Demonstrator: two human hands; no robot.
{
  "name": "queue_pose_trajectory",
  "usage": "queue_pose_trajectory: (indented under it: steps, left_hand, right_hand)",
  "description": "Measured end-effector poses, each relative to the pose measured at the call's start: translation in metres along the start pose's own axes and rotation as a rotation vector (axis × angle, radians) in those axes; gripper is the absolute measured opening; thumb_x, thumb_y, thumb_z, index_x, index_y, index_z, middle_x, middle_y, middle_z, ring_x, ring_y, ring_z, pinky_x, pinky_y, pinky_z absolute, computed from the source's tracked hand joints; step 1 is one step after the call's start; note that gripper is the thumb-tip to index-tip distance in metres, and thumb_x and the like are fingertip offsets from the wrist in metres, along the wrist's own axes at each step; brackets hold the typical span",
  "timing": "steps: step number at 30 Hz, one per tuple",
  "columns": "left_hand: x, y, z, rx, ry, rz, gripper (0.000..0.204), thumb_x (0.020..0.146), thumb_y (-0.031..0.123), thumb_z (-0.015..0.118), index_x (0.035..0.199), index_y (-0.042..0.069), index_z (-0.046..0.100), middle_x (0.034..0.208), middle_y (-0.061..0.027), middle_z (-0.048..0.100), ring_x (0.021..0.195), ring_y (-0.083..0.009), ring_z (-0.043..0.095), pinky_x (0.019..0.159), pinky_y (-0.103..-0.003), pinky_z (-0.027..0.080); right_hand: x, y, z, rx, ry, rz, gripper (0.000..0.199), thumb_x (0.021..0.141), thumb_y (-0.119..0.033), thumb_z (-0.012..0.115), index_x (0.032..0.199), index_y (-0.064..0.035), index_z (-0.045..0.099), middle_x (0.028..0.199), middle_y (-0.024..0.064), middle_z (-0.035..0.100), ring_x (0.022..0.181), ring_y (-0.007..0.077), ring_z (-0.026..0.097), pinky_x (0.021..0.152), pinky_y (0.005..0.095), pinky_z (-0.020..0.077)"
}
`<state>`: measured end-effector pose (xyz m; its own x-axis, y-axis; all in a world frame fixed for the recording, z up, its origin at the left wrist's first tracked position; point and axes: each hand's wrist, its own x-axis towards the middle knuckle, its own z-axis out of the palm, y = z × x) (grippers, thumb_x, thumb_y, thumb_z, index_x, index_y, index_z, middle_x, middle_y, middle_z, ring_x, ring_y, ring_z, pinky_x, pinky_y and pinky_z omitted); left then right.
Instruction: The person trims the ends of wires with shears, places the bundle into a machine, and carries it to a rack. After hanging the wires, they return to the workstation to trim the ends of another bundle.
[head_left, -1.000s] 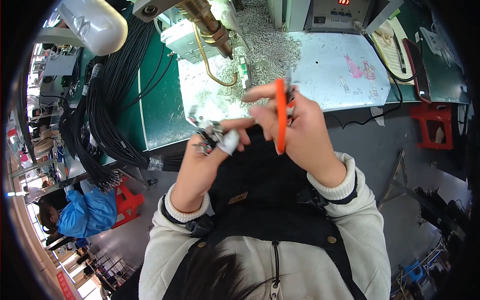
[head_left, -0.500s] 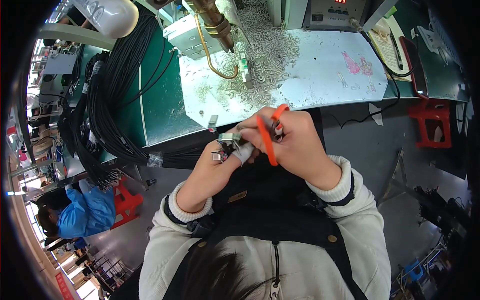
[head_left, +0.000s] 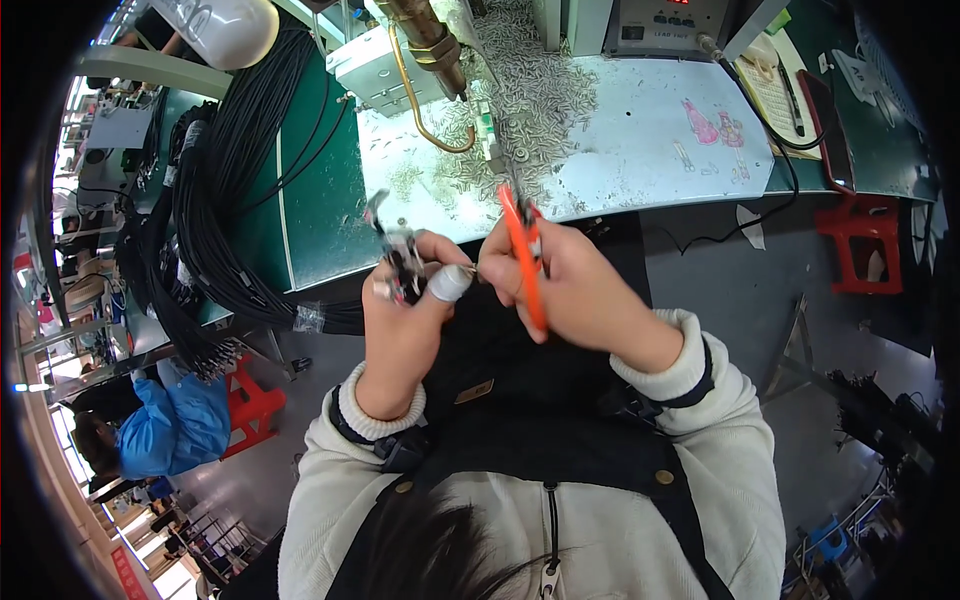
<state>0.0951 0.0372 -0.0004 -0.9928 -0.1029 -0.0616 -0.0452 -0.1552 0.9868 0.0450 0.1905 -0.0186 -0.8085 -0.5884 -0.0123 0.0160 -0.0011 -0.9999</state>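
Connector [head_left: 398, 262]: small metal and black part w/ wires, held up in front of your chest, just off the bench edge.
Head view, left hand [head_left: 405, 325]: your fingers are closed round the connector; one fingertip wears white tape.
Right hand [head_left: 580, 290]: closed round orange-handled pliers [head_left: 524, 255], tips pointing up, just beside the connector.
Bench [head_left: 640, 150]: pale worktop strewn w/ small metal bits.
Cables [head_left: 230, 210]: black bundle draped over bench's left end.

cutter tips [head_left: 512, 205] blurred, connector [head_left: 400, 262] part-hidden by left hand [head_left: 405, 320]
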Motion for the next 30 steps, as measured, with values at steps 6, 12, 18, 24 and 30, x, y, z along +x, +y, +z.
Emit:
queue_pose_trajectory:
  steps: [6,12,18,24,30]
  left_hand:
    - [0.002,0.016,-0.002,-0.378,-0.007,-0.373,0.007,0.078,0.004,0.059,0.084,0.003,0.055,0.065,0.004,0.049,0.049,-0.0013,0.039,0.042,-0.014,0.025]
    - [0.002,0.02,0.003,0.148,0.079,-0.229,0.012,0.075,0.0,0.057,0.086,0.002,0.055,0.067,0.0045,0.05,0.049,0.0002,0.036,0.042,-0.015,0.024]
    - [0.001,0.021,0.007,-0.077,0.082,-0.251,0.01,0.074,0.0,0.059,0.084,0.001,0.057,0.071,0.0026,0.053,0.054,0.0011,0.039,0.043,-0.014,0.025]
    - [-0.003,0.01,0.007,0.293,0.068,0.061,0.011,0.074,-0.002,0.058,0.085,0.0,0.057,0.074,0.0006,0.054,0.059,-0.0018,0.045,0.05,-0.015,0.033]
    - [0.001,0.004,0.004,0.71,-0.005,0.492,0.011,0.075,-0.003,0.059,0.086,-0.001,0.057,0.078,-0.0008,0.056,0.064,-0.0042,0.049,0.056,-0.016,0.037]
  right_hand:
    - [0.001,0.0,-0.009,-1.093,0.292,-0.796,0.012,0.074,-0.017,0.059,0.085,-0.0137,0.06,0.062,-0.0032,0.047,0.045,0.0059,0.041,0.04,0.0198,0.0314]
    - [-0.001,-0.012,-0.015,-1.257,0.168,-0.865,0.02,0.068,-0.016,0.062,0.088,-0.0149,0.06,0.063,-0.0054,0.05,0.045,0.0085,0.044,0.04,0.0199,0.0327]
    - [0.006,0.001,-0.014,-0.918,0.334,-0.863,0.021,0.066,-0.008,0.065,0.087,-0.0107,0.06,0.065,-0.0012,0.057,0.047,0.0122,0.052,0.04,0.0215,0.0372]
    - [-0.001,-0.007,-0.005,-0.728,0.297,-0.69,0.018,0.068,-0.001,0.065,0.084,-0.0054,0.058,0.063,0.0029,0.058,0.051,0.0141,0.057,0.043,0.0229,0.0416]
    - [-0.005,-0.007,0.005,-0.309,0.276,-0.349,0.01,0.075,-0.002,0.062,0.083,-0.0022,0.056,0.061,0.0031,0.056,0.054,0.0078,0.057,0.044,0.0208,0.0428]
